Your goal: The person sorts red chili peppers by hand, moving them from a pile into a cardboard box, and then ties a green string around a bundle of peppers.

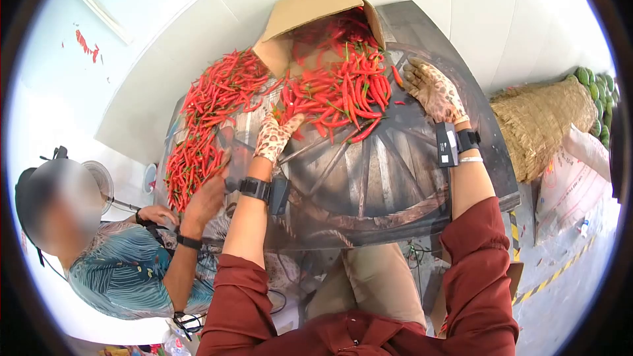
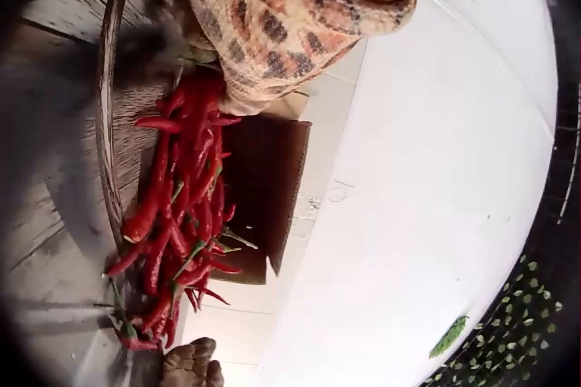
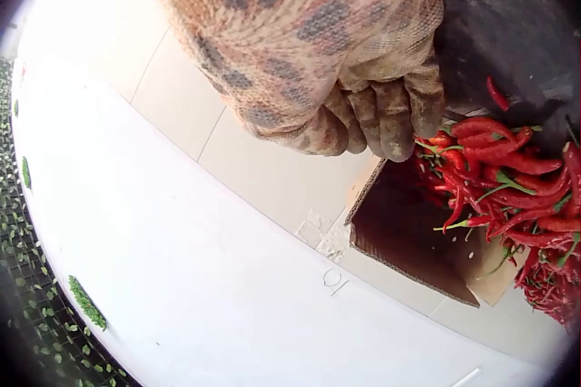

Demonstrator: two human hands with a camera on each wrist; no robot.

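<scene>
A heap of red chili peppers (image 1: 336, 95) with green stems spills out of a tipped cardboard box (image 1: 310, 8) onto the table. My left hand (image 1: 273, 138), in a spotted glove, is at the heap's near left edge, its thumb pointing right. The left wrist view has that glove (image 2: 272, 19) right against the chili peppers (image 2: 186, 196), its fingertips largely hidden. To the right of the heap is my gloved right hand (image 1: 435, 92), close to a single chili pepper (image 1: 397, 77). Its stained fingers (image 3: 395, 119) are loosely bent with nothing in them.
A second chili pile (image 1: 217, 105) covers the table's left side, where another person's hand (image 1: 208, 201) reaches in. The dark wood-print table (image 1: 369, 178) ends close in front of me. A straw-coloured roll (image 1: 547, 122) and a white sack (image 1: 570, 191) stand off to the right.
</scene>
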